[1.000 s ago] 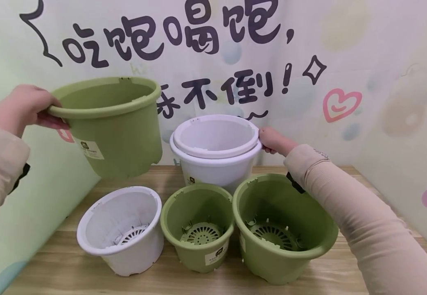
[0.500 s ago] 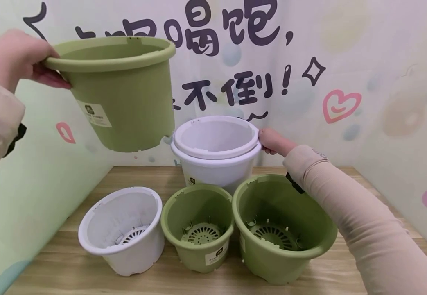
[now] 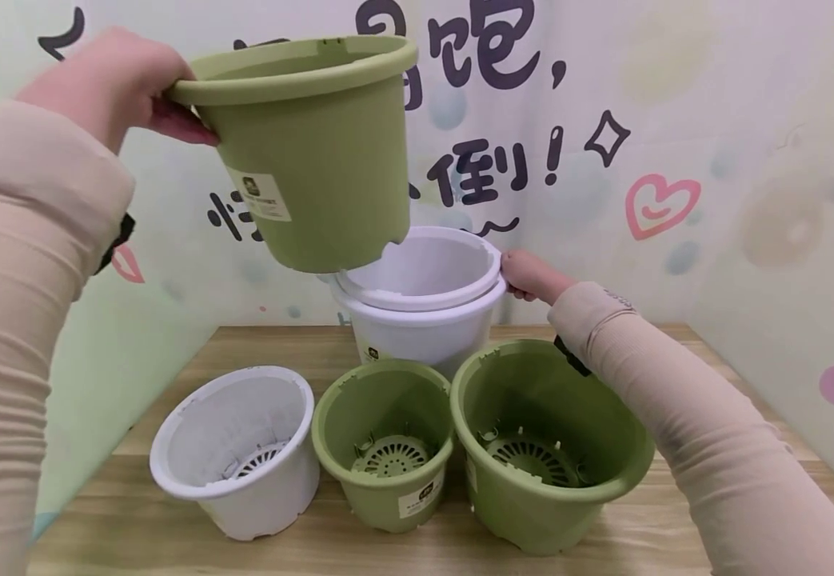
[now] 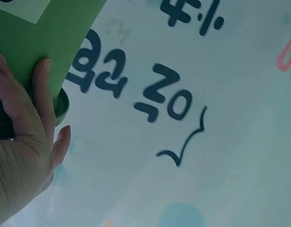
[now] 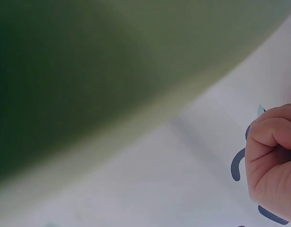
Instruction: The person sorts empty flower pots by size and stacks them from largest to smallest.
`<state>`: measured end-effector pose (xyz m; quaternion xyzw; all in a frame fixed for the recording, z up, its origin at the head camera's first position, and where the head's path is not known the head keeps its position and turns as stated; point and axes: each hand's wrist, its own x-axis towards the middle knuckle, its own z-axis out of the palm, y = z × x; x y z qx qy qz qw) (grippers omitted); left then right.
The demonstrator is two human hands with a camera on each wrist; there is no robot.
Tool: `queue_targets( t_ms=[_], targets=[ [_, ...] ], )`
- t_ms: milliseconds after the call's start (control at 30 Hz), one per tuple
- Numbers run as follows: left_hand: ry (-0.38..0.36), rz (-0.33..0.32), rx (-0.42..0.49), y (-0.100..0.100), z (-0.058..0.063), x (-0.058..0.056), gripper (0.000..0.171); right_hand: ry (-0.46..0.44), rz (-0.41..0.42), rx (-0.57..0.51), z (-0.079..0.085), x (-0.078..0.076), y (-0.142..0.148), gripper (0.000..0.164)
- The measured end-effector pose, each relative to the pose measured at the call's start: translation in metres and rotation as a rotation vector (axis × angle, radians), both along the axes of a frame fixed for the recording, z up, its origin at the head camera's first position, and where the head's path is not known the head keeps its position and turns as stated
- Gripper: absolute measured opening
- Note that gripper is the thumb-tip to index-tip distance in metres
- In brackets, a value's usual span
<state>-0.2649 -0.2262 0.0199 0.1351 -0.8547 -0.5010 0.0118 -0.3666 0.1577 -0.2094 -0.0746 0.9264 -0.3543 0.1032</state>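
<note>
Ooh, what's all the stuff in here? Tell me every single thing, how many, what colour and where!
Raised green pot: 1, green, in the air
Nested white pots: 2 rims show, white, behind the front row
Small white pot: 1, white, front left
Small green pot: 1, green, front middle
Large green pot: 1, green, front right
Labels: at least 3, pale, on pots
Table: 1, wood-brown, underneath
Wall: pale, behind, with dark writing and pink drawings
Sleeves: 2, beige, on both arms
Left hand: 1, gripping the raised pot's rim
Right hand: 1, holding the white stack's right edge
</note>
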Motion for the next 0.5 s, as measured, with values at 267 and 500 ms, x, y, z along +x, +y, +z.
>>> queue_targets(
  t_ms=[267,500],
  targets=[
    [0.069,0.047,0.132,0.041,-0.009,-0.016,0.016,-0.001,-0.005,-0.019,-0.001,0.0,-0.005,0.039],
    [0.103,0.018,0.14,0.068,-0.023,-0.018,0.025,0.005,-0.001,-0.028,-0.002,-0.001,-0.008,0.039]
  ],
)
